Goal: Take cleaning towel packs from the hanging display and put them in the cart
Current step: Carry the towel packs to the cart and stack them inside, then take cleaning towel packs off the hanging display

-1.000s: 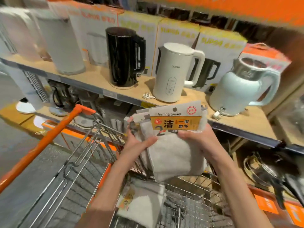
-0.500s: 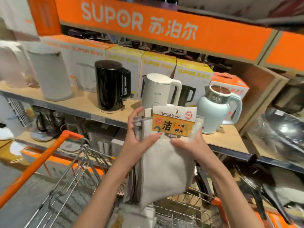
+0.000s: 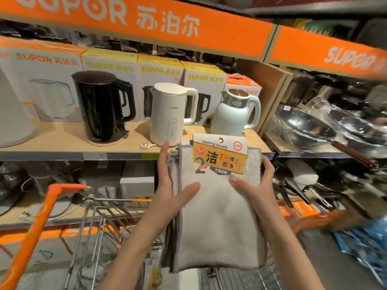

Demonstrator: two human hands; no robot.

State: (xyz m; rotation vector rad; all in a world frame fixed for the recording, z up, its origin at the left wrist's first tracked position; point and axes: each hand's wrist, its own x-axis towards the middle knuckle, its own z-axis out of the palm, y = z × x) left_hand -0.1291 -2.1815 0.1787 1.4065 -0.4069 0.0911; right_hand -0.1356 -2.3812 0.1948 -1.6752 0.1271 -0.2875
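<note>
Both hands' fingers clamp towel pack (image 3: 217,216) side edges, upright above cart (image 3: 92,222), shelf edge (image 3: 117,156) behind.

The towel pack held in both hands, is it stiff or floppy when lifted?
Probably floppy: the towel pack hangs limp below the left hand and right hand. Its printed card header looks stiffer. Likely light, since the fingers hold it loosely.
</note>
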